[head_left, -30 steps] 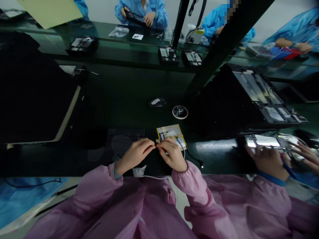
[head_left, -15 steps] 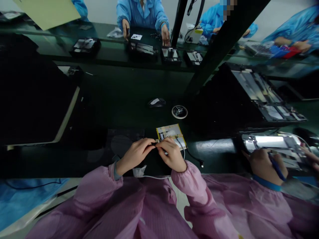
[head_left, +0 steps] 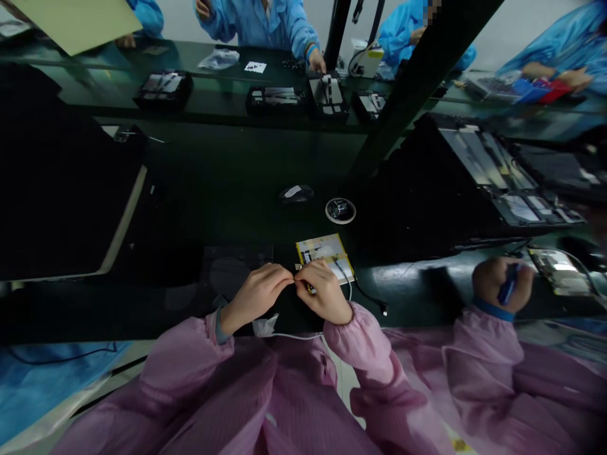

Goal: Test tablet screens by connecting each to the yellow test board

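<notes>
My left hand (head_left: 256, 292) and my right hand (head_left: 325, 291) meet fingertip to fingertip above the dark bench. Both are closed in a pinch on something small, mostly hidden by the fingers; a pale bit of it shows at the tips. Just beyond and partly under my right hand lies a flat battery pack (head_left: 323, 247) with yellow edges and tape. A grey-white cable (head_left: 342, 270) runs across it. Beside it, a black cable (head_left: 371, 301) ends in a small plug. A crumpled clear wrapper (head_left: 265, 325) rests at the bench edge near my left wrist.
A mouse (head_left: 296, 194) and a round grommet hole (head_left: 340, 211) are ahead. Stacked dark device casings (head_left: 493, 170) stand right, a large dark panel (head_left: 66, 183) left. At right, a co-worker's hand (head_left: 502, 284) holds a blue pen-like tool. Other people work across the bench.
My fingertips have drawn closer together, covering more of the small piece. The co-worker's hand at right has lifted off the device there. Across the bench, a person's hand has risen.
</notes>
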`<state>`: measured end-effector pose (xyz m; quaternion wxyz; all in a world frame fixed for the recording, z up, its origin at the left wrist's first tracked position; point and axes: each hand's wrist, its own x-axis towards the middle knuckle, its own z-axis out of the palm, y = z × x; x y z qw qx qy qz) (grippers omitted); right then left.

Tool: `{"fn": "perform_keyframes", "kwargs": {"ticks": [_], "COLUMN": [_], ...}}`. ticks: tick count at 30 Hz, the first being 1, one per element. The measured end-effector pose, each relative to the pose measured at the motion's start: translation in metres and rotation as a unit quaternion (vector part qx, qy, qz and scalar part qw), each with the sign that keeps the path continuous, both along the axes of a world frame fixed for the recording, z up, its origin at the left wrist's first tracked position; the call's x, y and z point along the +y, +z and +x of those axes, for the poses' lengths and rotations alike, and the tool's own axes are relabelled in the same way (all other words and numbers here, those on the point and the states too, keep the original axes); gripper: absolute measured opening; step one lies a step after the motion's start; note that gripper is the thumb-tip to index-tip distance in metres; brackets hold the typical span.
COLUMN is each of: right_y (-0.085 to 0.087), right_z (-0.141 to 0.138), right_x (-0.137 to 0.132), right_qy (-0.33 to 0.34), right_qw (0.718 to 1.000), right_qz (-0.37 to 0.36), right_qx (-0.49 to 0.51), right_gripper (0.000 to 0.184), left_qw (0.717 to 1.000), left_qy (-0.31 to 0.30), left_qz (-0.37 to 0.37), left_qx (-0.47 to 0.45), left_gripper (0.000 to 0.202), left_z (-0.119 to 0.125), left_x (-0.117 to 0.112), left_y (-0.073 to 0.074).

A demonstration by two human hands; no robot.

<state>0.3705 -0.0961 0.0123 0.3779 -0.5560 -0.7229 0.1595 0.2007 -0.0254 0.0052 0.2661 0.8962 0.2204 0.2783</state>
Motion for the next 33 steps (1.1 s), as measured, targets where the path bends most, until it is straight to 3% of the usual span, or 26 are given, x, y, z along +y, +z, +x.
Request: {"fn": "perform_keyframes", "kwargs": {"ticks": [8, 15, 17, 19, 23, 28, 33], "right_y": [-0.012, -0.002, 0.001, -0.001, -0.02, -0.046, -0.051], "right_z": [0.001, 0.01, 0.02, 0.035, 0.063, 0.071, 0.067], "right_x": [0.002, -0.007, -0.01, -0.01, -0.005, 0.005, 0.01], "right_qy": [0.0, 0.028, 0.007, -0.063, -0.183, -0.153, -0.155], "right_qw": [1.0, 0.998, 0.998, 0.996, 0.981, 0.973, 0.963], "right_qz": [-0.001, -0.045, -0.052, -0.048, -0.032, -0.036, -0.033], "right_qx": [0.018, 0.041, 0.044, 0.038, -0.048, -0.167, -0.218], "right_gripper": [0.015, 0.012, 0.014, 0.016, 0.02, 0.026, 0.028], "left_qw": [0.998, 0.995, 0.995, 0.995, 0.996, 0.997, 0.998], "left_qy": [-0.017, -0.028, -0.027, -0.029, -0.05, -0.053, -0.039], "left_qz": [-0.047, -0.065, -0.054, -0.041, -0.018, -0.005, -0.044], "left_qx": [0.024, 0.074, 0.08, 0.081, 0.069, 0.06, 0.037], "left_gripper": [0.014, 0.007, 0.008, 0.009, 0.013, 0.015, 0.015], "left_z": [0.0, -0.001, -0.002, -0.002, -0.001, 0.0, -0.007], "left_x": [0.001, 0.0, -0.001, -0.002, -0.002, -0.001, -0.002], "left_y": [0.004, 0.003, 0.002, 0.002, 0.003, 0.003, 0.011]}}
